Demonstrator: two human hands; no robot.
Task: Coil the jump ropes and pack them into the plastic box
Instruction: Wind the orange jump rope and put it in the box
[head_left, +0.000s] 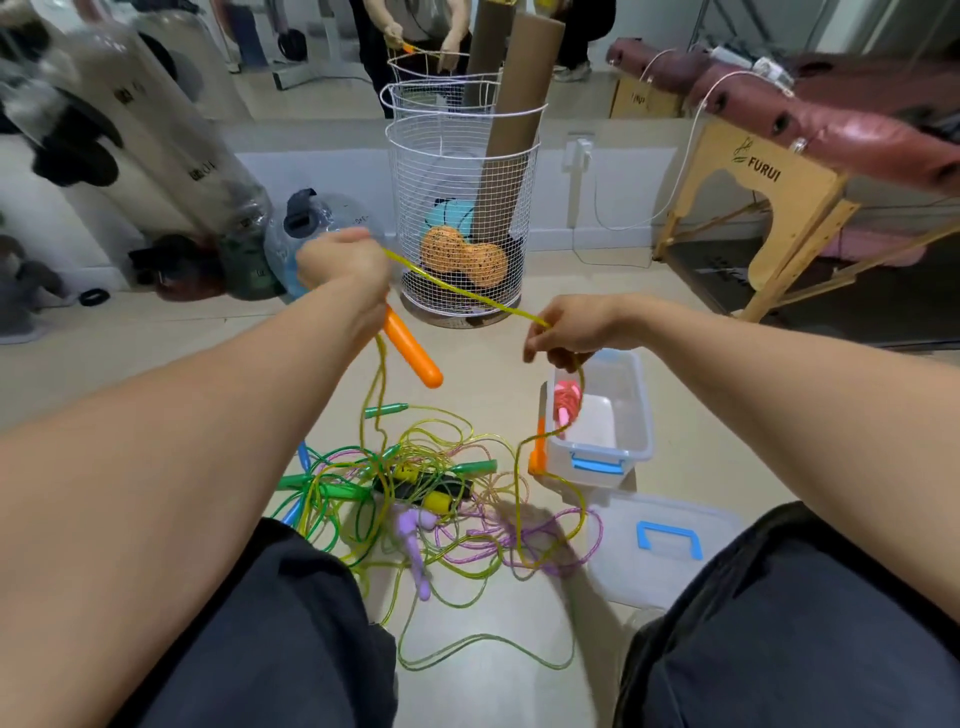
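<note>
My left hand (345, 273) grips a yellow jump rope (462, 292) together with its orange handle (413, 347), which hangs below the fist. The rope runs taut to my right hand (563, 327), which pinches it above the clear plastic box (636, 410). From there the rope drops past the box's left side to a second orange handle (538, 451). A pink rope (565, 399) lies inside the box. On the floor between my knees sits a tangled pile of ropes (415, 493) in green, yellow, purple and black.
The box's clear lid (665, 545) with a blue handle lies on the floor at the right. A white wire basket (462, 208) with cardboard tubes stands ahead. A wooden massage table (769, 197) is at the right, water jugs at the left. A mirror behind shows a person.
</note>
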